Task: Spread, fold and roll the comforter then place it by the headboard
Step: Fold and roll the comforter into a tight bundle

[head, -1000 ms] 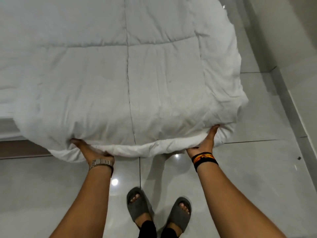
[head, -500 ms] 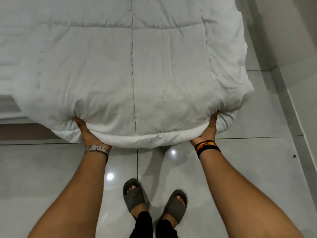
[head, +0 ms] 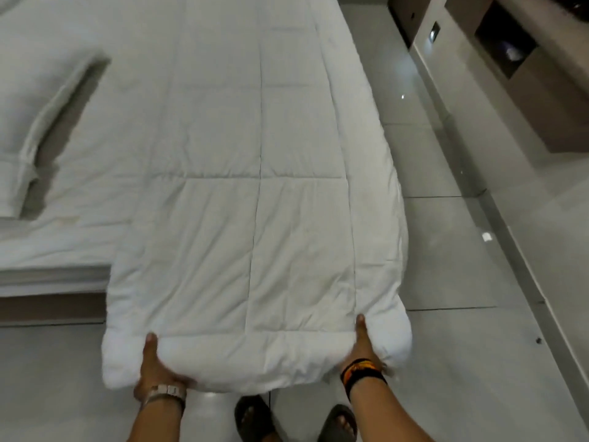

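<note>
A white quilted comforter [head: 255,193], folded into a long strip, lies along the right side of the bed and hangs past its foot toward me. My left hand [head: 156,365] grips the near edge at the left, thumb on top, with a metal watch on the wrist. At the right, my right hand [head: 361,342] grips the same edge, thumb on top, with a black and orange band on the wrist. The near edge bulges up between my hands. The headboard is out of view.
The bed [head: 54,250] with its white sheet extends left; a folded sheet flap [head: 41,135] lies on it. A brown bed base [head: 47,307] shows at left. Glossy grey floor tiles [head: 446,346] run on the right, beside a wall unit [head: 526,74]. My sandalled feet [head: 255,419] stand below.
My hands have gone from under the hanging end to gripping its edge with thumbs on top. The end is lifted and held closer to me, and more of the comforter's length shows.
</note>
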{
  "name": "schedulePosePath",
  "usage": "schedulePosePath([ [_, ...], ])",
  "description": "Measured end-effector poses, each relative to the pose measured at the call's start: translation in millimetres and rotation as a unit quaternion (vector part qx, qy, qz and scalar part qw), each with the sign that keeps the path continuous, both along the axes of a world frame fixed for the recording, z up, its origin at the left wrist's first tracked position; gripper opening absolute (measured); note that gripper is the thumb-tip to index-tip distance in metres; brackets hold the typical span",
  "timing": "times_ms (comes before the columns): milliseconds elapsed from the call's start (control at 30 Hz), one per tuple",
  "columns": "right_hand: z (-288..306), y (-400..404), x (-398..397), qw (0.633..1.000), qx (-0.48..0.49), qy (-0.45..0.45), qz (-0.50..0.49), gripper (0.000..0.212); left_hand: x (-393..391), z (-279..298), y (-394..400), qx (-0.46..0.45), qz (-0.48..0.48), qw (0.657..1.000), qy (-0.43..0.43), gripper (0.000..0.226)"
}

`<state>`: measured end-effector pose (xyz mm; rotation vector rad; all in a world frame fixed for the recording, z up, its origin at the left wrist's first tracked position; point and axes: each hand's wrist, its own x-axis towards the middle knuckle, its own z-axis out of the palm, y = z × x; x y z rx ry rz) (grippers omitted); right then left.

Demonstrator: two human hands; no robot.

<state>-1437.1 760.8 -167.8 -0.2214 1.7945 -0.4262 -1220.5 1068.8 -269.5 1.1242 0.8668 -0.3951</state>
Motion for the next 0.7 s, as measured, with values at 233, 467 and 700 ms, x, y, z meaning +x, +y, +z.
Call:
schedulePosePath([
  [233, -21, 4, 1, 0.973, -0.013, -0.232, 0.005, 0.059, 2, 86, -37, -0.062, 0.024, 0.997, 0.026, 0.074],
  [467, -9, 8, -23, 0.980, -0.034, -0.192, 0.036, 0.089, 17, 89, 7, -0.113, 0.006, 0.993, 0.029, 0.063],
  [700, 141, -22, 23, 0.990, -0.091, -0.021, -0.110, 0.136, 39, 197, 26, 0.058, 0.002, 0.997, 0.041, 0.100],
])
